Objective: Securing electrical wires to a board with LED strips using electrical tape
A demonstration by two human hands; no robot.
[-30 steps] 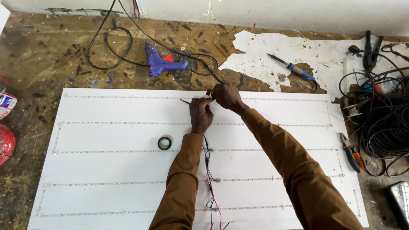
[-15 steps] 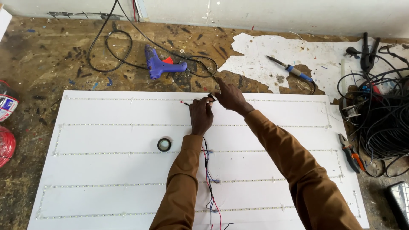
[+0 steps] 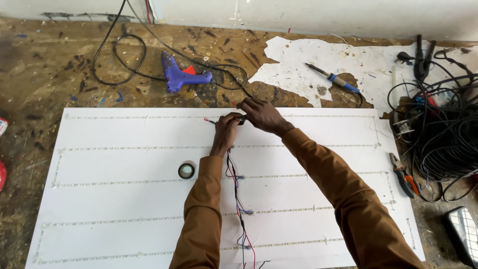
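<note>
A large white board (image 3: 124,164) lies flat on the workbench, with several thin light strips (image 3: 308,146) running across it. My left hand (image 3: 226,127) and my right hand (image 3: 259,113) meet at the board's top edge, fingers pinched together on thin wires; a red wire end (image 3: 208,120) sticks out to the left of them. A bundle of red and black wires (image 3: 238,199) runs down the board between my brown sleeves. A small roll of black tape (image 3: 186,171) rests on the board left of my left forearm.
A purple glue gun (image 3: 181,75) and looped black cable (image 3: 119,60) lie behind the board. A soldering iron (image 3: 332,79) rests on torn white paper. Tangled black cables (image 3: 443,134) and orange-handled pliers (image 3: 404,175) are at the right.
Both hands stay at the board's top edge on the wires; the right hand has shifted slightly over the left. The view has barely moved.
</note>
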